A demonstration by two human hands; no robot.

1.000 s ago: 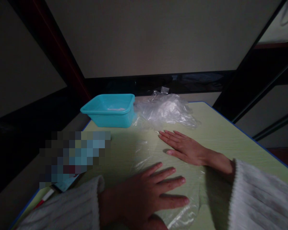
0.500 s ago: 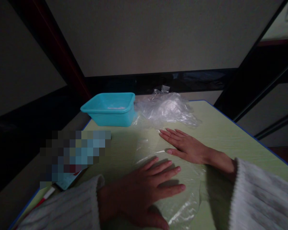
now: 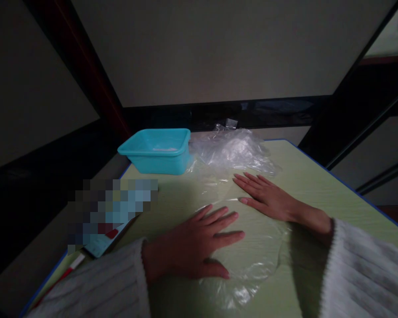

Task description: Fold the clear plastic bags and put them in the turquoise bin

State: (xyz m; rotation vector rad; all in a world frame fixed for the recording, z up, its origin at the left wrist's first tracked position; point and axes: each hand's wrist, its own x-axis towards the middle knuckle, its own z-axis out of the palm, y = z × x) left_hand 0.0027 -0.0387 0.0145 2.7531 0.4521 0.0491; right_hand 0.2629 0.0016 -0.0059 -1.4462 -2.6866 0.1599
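A thin clear plastic bag (image 3: pixel 258 247) is spread over the pale green table. On its left part lies my left hand (image 3: pixel 199 243), palm down with fingers spread. Further back and to the right, my right hand (image 3: pixel 268 196) rests palm down on the plastic, its fingers stretched out and the thumb apart. Neither hand grips anything. Behind my right hand sits a crumpled heap of clear plastic bags (image 3: pixel 235 150), beside a turquoise basin (image 3: pixel 159 163) at the table's back left.
A partly blurred flat object (image 3: pixel 101 243) lies at the table's left edge. Near it a red and white stick-like item (image 3: pixel 77 261) is partly covered by my left sleeve. The table (image 3: pixel 305 176) has a blue edge and stands near a panelled wall.
My left hand has moved slightly back and left over the plastic. My right hand has shifted a little back and right. The whole view has moved slightly.
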